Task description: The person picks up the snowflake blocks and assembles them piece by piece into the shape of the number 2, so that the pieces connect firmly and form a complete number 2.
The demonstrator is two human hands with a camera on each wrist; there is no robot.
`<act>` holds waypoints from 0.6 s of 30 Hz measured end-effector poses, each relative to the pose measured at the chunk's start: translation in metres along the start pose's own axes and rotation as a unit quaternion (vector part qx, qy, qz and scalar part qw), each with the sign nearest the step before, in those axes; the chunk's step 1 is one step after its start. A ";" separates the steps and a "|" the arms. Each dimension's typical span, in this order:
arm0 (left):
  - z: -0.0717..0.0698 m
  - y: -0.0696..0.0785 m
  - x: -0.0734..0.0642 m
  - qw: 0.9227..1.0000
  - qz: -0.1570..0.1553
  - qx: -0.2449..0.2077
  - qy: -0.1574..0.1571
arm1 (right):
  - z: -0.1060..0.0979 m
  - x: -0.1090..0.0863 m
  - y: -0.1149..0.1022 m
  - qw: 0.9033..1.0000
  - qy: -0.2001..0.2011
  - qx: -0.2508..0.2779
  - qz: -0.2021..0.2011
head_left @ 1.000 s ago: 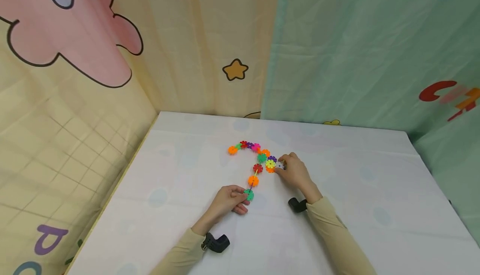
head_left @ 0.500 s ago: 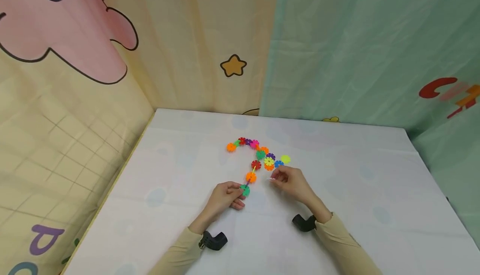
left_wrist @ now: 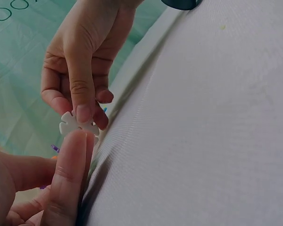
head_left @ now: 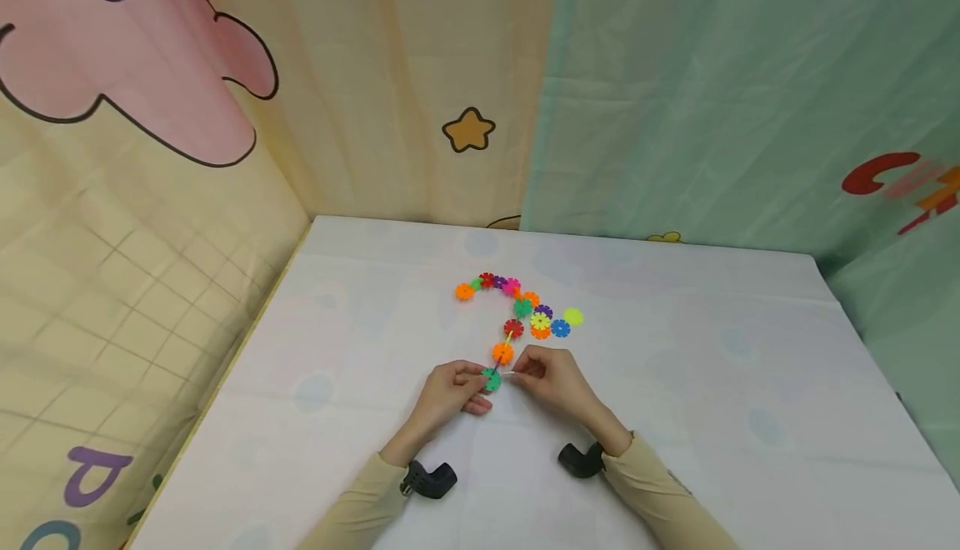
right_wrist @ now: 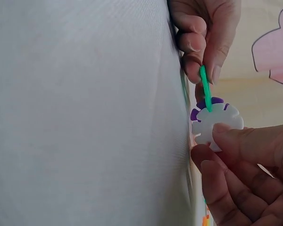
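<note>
My left hand [head_left: 450, 390] pinches a green notched disc [head_left: 491, 380] at the near end of a chain of linked snowflake discs. In the right wrist view this green disc [right_wrist: 205, 87] stands edge-on between thumb and fingers. My right hand [head_left: 553, 379] pinches a white snowflake disc [right_wrist: 221, 120] between thumb and fingertips. The white disc's notched rim is right at the green disc's edge. A purple disc [right_wrist: 212, 101] shows behind the white one. Up the chain from the green disc follow an orange disc [head_left: 503, 353] and a red disc [head_left: 513, 328].
The chain curves away to an orange disc [head_left: 465, 292] at its far end. Right of it lie loose discs: a blue disc [head_left: 560, 328], a yellow-green disc [head_left: 573, 317] and several others close to the chain. A white cloth covers the table [head_left: 735, 350]; printed curtains hang behind.
My right hand took the white disc from the loose discs on the right and brought it left and nearer, up to the green disc. My left hand keeps its hold, nearly still.
</note>
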State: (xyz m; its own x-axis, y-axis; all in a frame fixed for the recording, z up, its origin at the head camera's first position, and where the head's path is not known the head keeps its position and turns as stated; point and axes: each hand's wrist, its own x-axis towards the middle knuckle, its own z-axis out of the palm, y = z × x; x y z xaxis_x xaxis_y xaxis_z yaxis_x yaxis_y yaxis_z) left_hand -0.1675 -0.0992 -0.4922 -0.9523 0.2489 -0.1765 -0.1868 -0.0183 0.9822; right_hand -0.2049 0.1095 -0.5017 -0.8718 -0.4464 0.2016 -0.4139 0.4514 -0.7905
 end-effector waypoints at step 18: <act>-0.005 -0.022 0.013 0.998 -0.014 -0.021 0.058 | 0.014 0.002 0.002 1.000 0.005 0.015 -0.011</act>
State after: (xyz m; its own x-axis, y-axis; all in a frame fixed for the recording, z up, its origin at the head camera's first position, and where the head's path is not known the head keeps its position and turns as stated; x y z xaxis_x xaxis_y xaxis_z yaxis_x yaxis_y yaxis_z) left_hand -0.1774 -0.1001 -0.5167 -0.9679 0.1353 -0.2117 -0.2206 -0.0543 0.9738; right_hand -0.2040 0.0988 -0.5105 -0.8652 -0.4481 0.2249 -0.4251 0.4177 -0.8030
